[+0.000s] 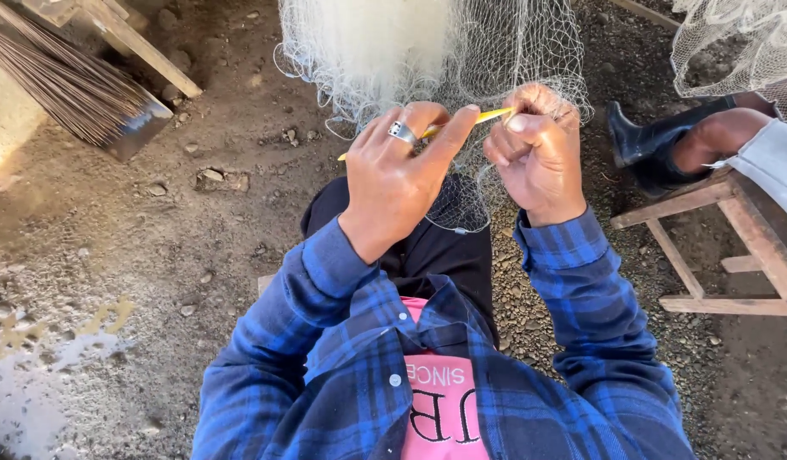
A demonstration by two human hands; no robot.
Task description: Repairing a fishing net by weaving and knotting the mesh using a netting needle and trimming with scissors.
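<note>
A pale fishing net [427,51] hangs over the dirt floor [112,281] and drops to the person's lap, a wooden stool [734,230] at the floor's right edge. The left hand [398,175] pinches a yellow netting needle [487,115], the right hand [538,153] is closed on gathered mesh: mid-knot, I judge, and the next pass needs the mesh held taut
</note>
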